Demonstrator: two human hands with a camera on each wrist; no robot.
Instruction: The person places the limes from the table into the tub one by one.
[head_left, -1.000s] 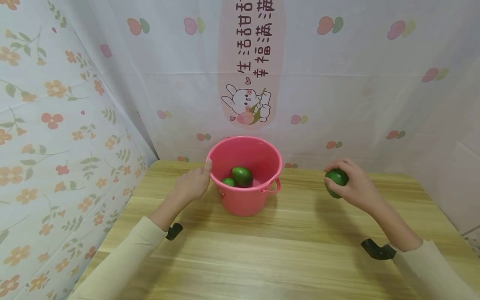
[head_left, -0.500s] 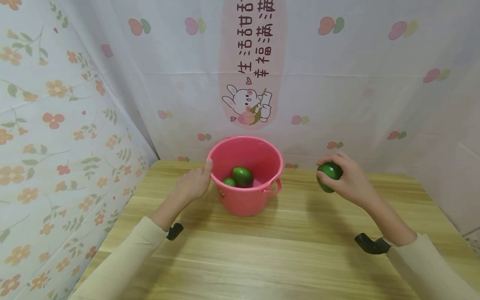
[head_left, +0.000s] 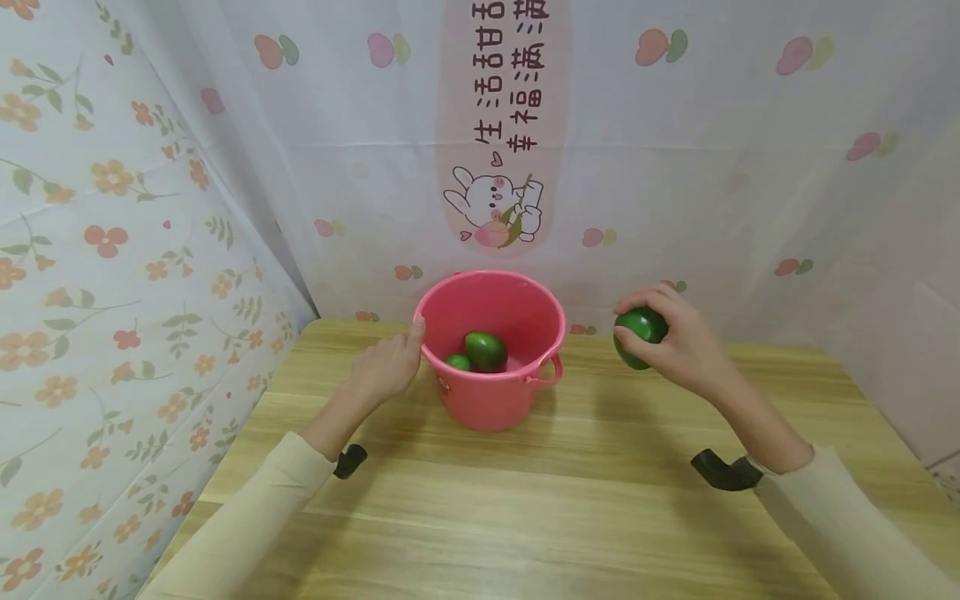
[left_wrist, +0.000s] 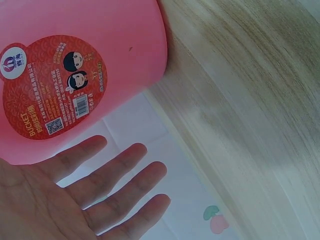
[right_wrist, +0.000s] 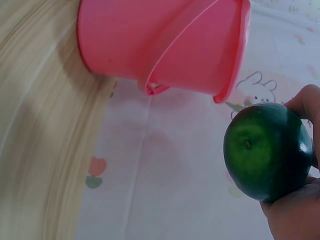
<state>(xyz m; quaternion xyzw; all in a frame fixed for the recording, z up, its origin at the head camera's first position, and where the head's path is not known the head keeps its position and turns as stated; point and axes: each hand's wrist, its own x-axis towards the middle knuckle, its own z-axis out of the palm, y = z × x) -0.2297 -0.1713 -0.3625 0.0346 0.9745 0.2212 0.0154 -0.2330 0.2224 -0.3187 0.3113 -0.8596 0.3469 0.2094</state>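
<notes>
A pink bucket stands upright on the wooden table, with a larger green fruit and a smaller green fruit lying at its bottom. At the bucket's left side is my left hand, its thumb against the rim. The left wrist view shows the other fingers straight and spread beside the bucket wall. Right of the bucket and above the table, my right hand grips a glossy, dark green avocado-like fruit between thumb and fingers. Its stem end faces the right wrist camera.
The bucket's handle hangs down on its right side. Behind the table hangs a white printed curtain; a floral one borders the left. Black curved pieces stick out at both wrists.
My right hand has moved left and slightly upward with the avocado-like fruit, closer to the bucket. The left hand and the bucket have stayed in place.
</notes>
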